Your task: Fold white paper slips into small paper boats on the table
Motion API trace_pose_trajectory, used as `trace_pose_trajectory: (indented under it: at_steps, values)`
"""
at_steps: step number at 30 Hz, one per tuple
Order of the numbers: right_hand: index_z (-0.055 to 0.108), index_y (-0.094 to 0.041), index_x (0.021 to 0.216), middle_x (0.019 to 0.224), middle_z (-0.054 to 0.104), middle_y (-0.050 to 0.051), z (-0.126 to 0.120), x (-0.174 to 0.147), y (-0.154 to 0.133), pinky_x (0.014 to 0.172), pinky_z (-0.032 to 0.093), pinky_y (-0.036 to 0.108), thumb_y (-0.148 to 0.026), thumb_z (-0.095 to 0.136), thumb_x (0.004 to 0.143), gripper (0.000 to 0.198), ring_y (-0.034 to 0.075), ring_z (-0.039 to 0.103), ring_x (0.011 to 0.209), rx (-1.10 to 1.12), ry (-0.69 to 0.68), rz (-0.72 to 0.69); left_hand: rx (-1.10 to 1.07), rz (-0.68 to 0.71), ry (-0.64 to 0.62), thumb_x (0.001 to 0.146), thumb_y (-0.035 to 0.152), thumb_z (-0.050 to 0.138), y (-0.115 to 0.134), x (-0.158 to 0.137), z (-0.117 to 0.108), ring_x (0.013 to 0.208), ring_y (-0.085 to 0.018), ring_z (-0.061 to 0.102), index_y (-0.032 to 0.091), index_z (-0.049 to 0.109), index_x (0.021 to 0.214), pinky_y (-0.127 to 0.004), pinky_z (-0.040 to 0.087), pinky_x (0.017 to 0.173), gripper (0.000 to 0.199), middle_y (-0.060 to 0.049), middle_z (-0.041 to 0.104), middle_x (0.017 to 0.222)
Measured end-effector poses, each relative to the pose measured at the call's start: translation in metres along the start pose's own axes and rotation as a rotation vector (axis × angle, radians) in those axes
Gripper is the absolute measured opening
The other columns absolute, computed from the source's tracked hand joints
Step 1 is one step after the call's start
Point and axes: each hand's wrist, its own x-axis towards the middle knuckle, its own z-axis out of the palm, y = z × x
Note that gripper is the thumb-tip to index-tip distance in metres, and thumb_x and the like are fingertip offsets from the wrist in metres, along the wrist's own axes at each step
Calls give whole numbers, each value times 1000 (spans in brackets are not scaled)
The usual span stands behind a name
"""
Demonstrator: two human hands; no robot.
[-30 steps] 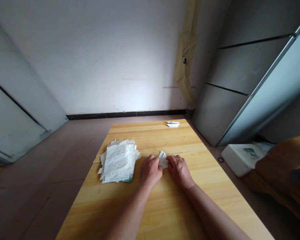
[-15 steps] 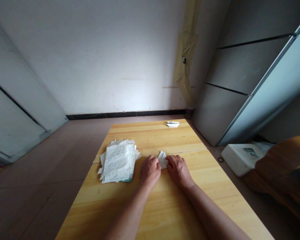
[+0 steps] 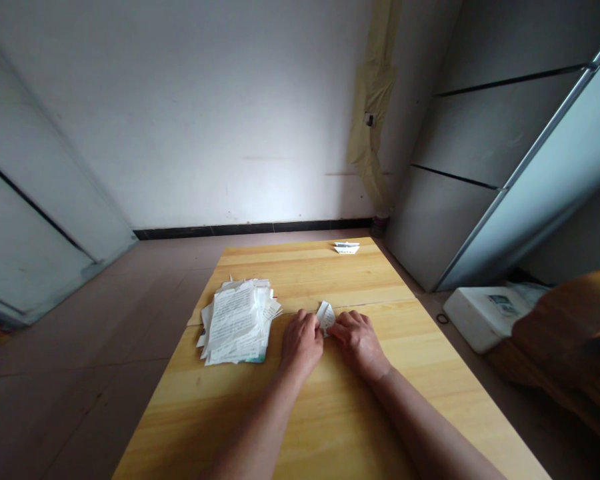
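Observation:
A small folded piece of printed paper [image 3: 325, 313] lies on the wooden table between my hands, its pointed top facing away from me. My left hand [image 3: 303, 339] is closed at the paper's left edge, fingers curled and pressed on it. From the right, my right hand [image 3: 359, 340] is also closed, its thumb and fingertips on the paper's right side. The fingers cover the paper's lower and side edges. To the left of my left hand sits a loose stack of printed sheets [image 3: 235, 323].
A folded paper boat [image 3: 347, 248] stands at the far edge of the wooden table [image 3: 310, 413]. Beyond is a white wall with a taped strip [image 3: 373, 120]. A white foam box [image 3: 475, 317] is on the right, near a grey cabinet [image 3: 450, 167].
My right thumb and fingertips have shifted slightly left and down along the folded paper. My left hand stays almost in place.

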Motion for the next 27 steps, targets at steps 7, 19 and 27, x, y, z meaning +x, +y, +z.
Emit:
trace_pose_trajectory:
  at_steps: [7, 19, 27]
  values:
    - [68, -26, 86, 85, 60, 4, -6, -2, -2, 76, 33, 30, -26, 54, 91, 14, 19, 49, 86, -17, -31, -58, -62, 31, 11, 79, 9, 53, -3, -1, 0, 100, -17, 52, 24, 55, 115, -27, 39, 88, 39, -3, 57, 102]
    - [65, -20, 87, 87, 59, 5, -11, -7, 0, 77, 39, 30, -19, 50, 92, 16, 19, 49, 85, 37, -55, -147, -19, 115, -19, 84, 16, 49, -7, -1, -1, 89, -16, 55, 28, 67, 109, -25, 41, 84, 33, -4, 56, 92]
    - [63, -27, 112, 112, 58, 9, -13, -5, -3, 85, 43, 34, -27, 48, 94, 23, 21, 51, 97, 67, -5, -119, -28, 130, -30, 81, 17, 52, -10, 3, 1, 90, -16, 55, 25, 65, 112, -25, 43, 83, 34, -4, 56, 93]
